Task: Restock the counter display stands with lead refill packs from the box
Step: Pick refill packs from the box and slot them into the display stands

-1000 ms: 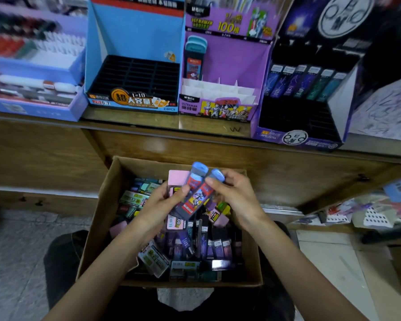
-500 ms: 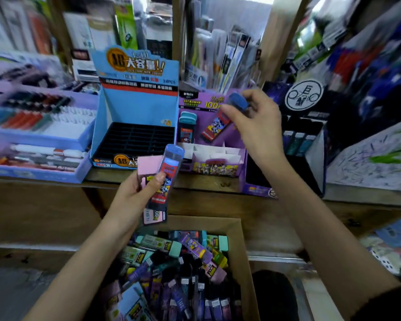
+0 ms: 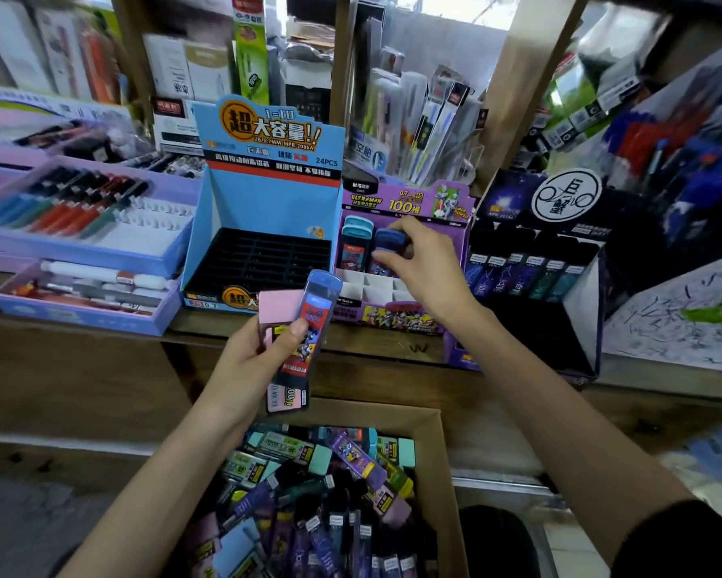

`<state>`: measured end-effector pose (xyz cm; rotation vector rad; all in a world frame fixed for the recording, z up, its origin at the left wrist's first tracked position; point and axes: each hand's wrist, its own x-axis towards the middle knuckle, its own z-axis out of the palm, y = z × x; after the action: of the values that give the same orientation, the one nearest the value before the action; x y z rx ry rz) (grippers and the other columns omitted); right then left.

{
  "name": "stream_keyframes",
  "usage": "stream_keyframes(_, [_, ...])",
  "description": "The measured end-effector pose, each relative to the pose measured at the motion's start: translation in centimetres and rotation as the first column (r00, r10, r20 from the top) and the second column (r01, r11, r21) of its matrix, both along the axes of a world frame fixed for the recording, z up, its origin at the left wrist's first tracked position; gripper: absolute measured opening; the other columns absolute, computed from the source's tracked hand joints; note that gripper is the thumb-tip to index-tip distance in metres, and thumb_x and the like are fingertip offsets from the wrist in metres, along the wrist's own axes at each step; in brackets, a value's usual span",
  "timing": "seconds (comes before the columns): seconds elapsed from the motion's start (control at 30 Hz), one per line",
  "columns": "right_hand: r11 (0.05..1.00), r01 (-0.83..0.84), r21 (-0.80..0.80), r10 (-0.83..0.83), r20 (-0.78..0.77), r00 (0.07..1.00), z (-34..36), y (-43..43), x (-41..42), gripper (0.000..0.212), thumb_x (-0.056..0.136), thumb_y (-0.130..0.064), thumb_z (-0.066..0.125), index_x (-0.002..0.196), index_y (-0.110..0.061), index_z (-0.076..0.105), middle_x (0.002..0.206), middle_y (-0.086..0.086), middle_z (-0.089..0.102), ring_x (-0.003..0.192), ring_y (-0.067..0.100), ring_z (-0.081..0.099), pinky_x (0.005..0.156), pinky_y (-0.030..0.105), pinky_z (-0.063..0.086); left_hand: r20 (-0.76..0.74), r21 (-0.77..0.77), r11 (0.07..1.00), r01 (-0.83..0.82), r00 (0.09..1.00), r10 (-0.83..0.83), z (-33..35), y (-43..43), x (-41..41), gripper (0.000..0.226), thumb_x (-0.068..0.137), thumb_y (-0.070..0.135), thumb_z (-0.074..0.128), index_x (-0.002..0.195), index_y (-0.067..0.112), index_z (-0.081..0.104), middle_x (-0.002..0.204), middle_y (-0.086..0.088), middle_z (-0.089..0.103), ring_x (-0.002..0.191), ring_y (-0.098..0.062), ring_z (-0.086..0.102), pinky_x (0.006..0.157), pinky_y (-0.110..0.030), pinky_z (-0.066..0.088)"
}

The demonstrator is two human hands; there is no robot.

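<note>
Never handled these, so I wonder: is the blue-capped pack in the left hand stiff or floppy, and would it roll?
Probably stiff: the blue-capped pack juts straight out of the left hand without drooping. Likely light, since one thumb pins it against a pink pack. Its flat faces suggest it would lie flat, not roll.

**Backlit counter, smeared edges**

Daylight blows out the window (image 3: pixel 451 10) above the blue display stand (image 3: pixel 267 210), whose print reads sharp. Right of the stand everything smears into blur; below it, the box (image 3: pixel 436 460) sits dim.
</note>
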<state>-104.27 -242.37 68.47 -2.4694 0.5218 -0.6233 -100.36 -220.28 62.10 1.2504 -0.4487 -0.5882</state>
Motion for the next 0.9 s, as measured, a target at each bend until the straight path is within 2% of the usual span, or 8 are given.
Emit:
stream_keyframes(0.13, [0.981, 0.052, -0.186, -0.011, 0.216, 0.976, 1.4, 1.8, -2.4, 0.033, 0.09, -0.032, 0.06, 0.116, -0.012, 0.056, 0.108, 0.001, 0.057, 0.096, 0.013, 0.055, 0.081, 0.026, 0.044, -0.002, -0.016, 1.0, 0.011, 1.0, -0.011, 0.3, -0.7, -0.1, 0.043, 0.069, 0.045, 0.067, 0.107, 0.024, 0.066, 0.096, 0.003, 0.074, 0.082, -0.007, 0.069, 0.062, -0.016, 0.051])
stream_keyframes(0.23, [0.983, -0.137, 0.121, 0.119, 0.142, 0.983, 2.1, 4.5, -3.9, 0.025, 0.088, -0.036, 0.061, 0.108, -0.02, 0.057, 0.093, -0.008, 0.059, 0.083, 0.002, 0.055, 0.07, 0.016, 0.045, 0.028, -0.022, 0.999, 0.048, 0.998, -0.047, 0.8, -1.7, -0.2, 0.041, 0.069, 0.044, 0.067, 0.106, 0.026, 0.066, 0.098, 0.002, 0.073, 0.085, -0.009, 0.069, 0.065, -0.017, 0.052])
stream_keyframes(0.3, [0.943, -0.189, 0.273, 0.189, 0.027, 0.982, 2.2, 5.4, -4.1, 0.018, 0.088, -0.025, 0.064, 0.104, -0.019, 0.059, 0.092, -0.004, 0.063, 0.084, 0.01, 0.06, 0.072, 0.025, 0.051, 0.058, -0.028, 0.997, 0.071, 0.996, -0.069, 1.1, -2.4, -0.3, 0.038, 0.072, 0.043, 0.067, 0.106, 0.028, 0.066, 0.101, 0.003, 0.073, 0.09, -0.009, 0.068, 0.069, -0.018, 0.053])
stream_keyframes(0.37, [0.9, -0.209, 0.382, 0.186, 0.099, 0.978, 3.0, 4.9, -4.1, 0.012, 0.087, -0.013, 0.064, 0.097, -0.017, 0.06, 0.091, 0.003, 0.065, 0.081, 0.015, 0.062, 0.07, 0.026, 0.054, 0.098, -0.025, 0.998, 0.066, 0.993, -0.063, 1.2, -2.8, -0.3, 0.038, 0.076, 0.043, 0.064, 0.111, 0.028, 0.063, 0.104, 0.005, 0.072, 0.094, -0.008, 0.067, 0.073, -0.018, 0.052])
stream_keyframes(0.43, [0.885, -0.202, 0.419, 0.105, 0.243, 0.964, 4.4, 3.4, -4.1, 0.014, 0.086, -0.008, 0.065, 0.093, -0.019, 0.06, 0.087, -0.001, 0.065, 0.077, 0.008, 0.061, 0.066, 0.016, 0.052, 0.123, 0.0, 0.999, 0.039, 0.992, -0.038, 1.3, -2.9, -0.1, 0.043, 0.077, 0.047, 0.06, 0.115, 0.026, 0.059, 0.101, 0.003, 0.072, 0.092, -0.01, 0.068, 0.072, -0.02, 0.052])
stream_keyframes(0.57, [0.973, -0.081, 0.215, 0.002, 0.344, 0.939, 5.4, 0.5, -3.3, 0.013, 0.085, -0.012, 0.066, 0.093, -0.02, 0.061, 0.09, -0.006, 0.064, 0.08, 0.011, 0.059, 0.073, 0.022, 0.05, 0.131, 0.014, 1.0, -0.003, 0.991, 0.001, 1.3, -2.5, 0.4, 0.03, 0.085, 0.041, 0.05, 0.108, 0.023, 0.057, 0.09, -0.001, 0.074, 0.08, -0.015, 0.07, 0.065, -0.023, 0.052])
stream_keyframes(0.7, [0.999, -0.027, 0.035, 0.016, 0.296, 0.955, 3.6, -0.2, -1.9, 0.015, 0.085, -0.013, 0.066, 0.1, -0.013, 0.064, 0.083, -0.007, 0.061, 0.065, -0.007, 0.052, 0.066, 0.006, 0.04, 0.176, 0.004, 1.0, -0.027, 0.984, 0.026, 1.5, -2.0, 0.8, 0.017, 0.09, 0.035, 0.049, 0.105, 0.033, 0.058, 0.088, 0.01, 0.073, 0.08, -0.006, 0.069, 0.063, -0.014, 0.051])
stream_keyframes(0.9, [0.993, -0.047, -0.111, 0.075, 0.268, 0.961, 2.6, -0.3, -1.1, 0.018, 0.087, -0.012, 0.065, 0.105, -0.012, 0.065, 0.086, -0.008, 0.058, 0.07, 0.003, 0.048, 0.066, 0.011, 0.039, 0.348, -0.006, 0.996, -0.085, 0.934, 0.082, 4.4, -1.8, 5.1, 0.02, 0.086, 0.036, 0.055, 0.104, 0.038, 0.062, 0.101, 0.013, 0.069, 0.098, -0.002, 0.063, 0.08, -0.016, 0.05])
